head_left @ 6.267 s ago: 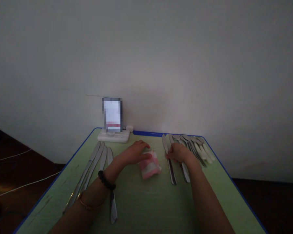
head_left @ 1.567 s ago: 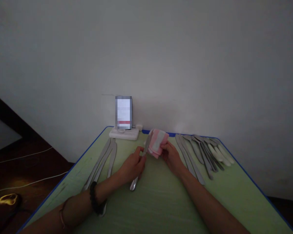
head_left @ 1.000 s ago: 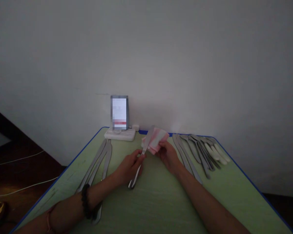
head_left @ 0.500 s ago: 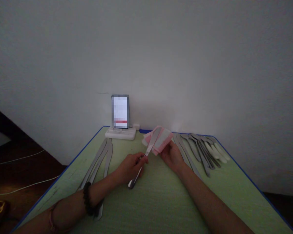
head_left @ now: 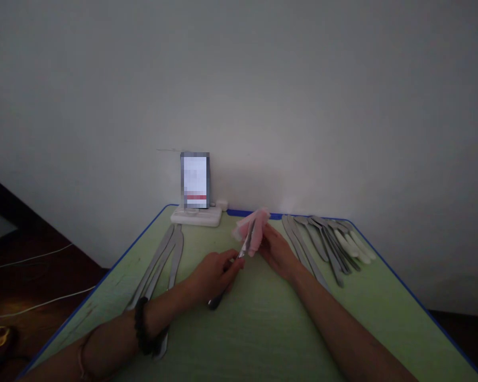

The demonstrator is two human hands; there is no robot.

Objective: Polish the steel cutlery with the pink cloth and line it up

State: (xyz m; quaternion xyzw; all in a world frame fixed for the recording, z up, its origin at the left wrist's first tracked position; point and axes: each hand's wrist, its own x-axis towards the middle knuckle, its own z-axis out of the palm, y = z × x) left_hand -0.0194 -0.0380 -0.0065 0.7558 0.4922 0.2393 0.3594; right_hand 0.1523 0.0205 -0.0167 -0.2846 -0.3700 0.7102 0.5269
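The cloth (head_left: pixel 258 234), spread flatter a moment ago, is now folding around the knife (head_left: pixel 245 249), probably covering both faces. At seven o'clock, the left hand (head_left: pixel 214 273) is gripping the knife, fingers closed; at four, the right hand (head_left: pixel 279 254) (fingertips hidden) is holding the cloth.

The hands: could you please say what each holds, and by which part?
Left hand: a knife, by its handle. Right hand: a cloth, from its right side.

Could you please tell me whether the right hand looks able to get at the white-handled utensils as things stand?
Probably not directly: the right hand is holding the pink cloth, and metal cutlery lies between it and the white-handled utensils.
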